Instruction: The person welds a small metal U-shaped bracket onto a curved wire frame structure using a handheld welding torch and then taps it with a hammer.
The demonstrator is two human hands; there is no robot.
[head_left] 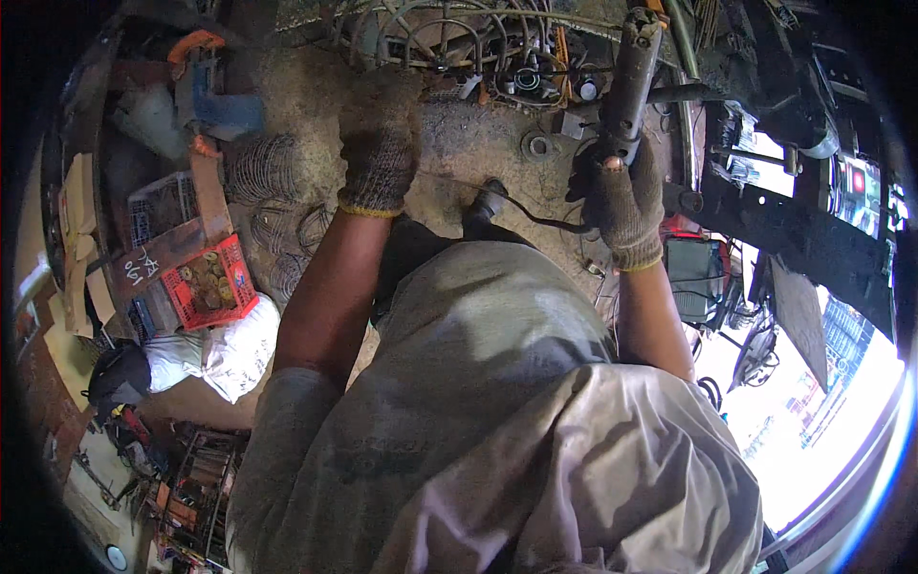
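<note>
My right hand (626, 206), in a knitted work glove with a yellow cuff, is closed around the lower end of a long grey metal cylinder (636, 77). Holes show in its side, and its top end points away from me. A bare thumb tip pokes out of the glove. A dark cable (535, 218) runs left from beside this hand; where it joins is hidden. My left hand (380, 148), in a similar but much darker glove, is held out over the floor at the left. Its fingers blur into the dark background, and nothing held can be made out.
Coils of wire (263, 172) lie on the floor at the left. Near them stand a red plastic crate (210, 284) with round pieces and a white sack (239, 349). Curved metal rods (440, 38) lie ahead. A metal ring (537, 145) is on the floor. A dark steel beam (794, 230) crosses the right.
</note>
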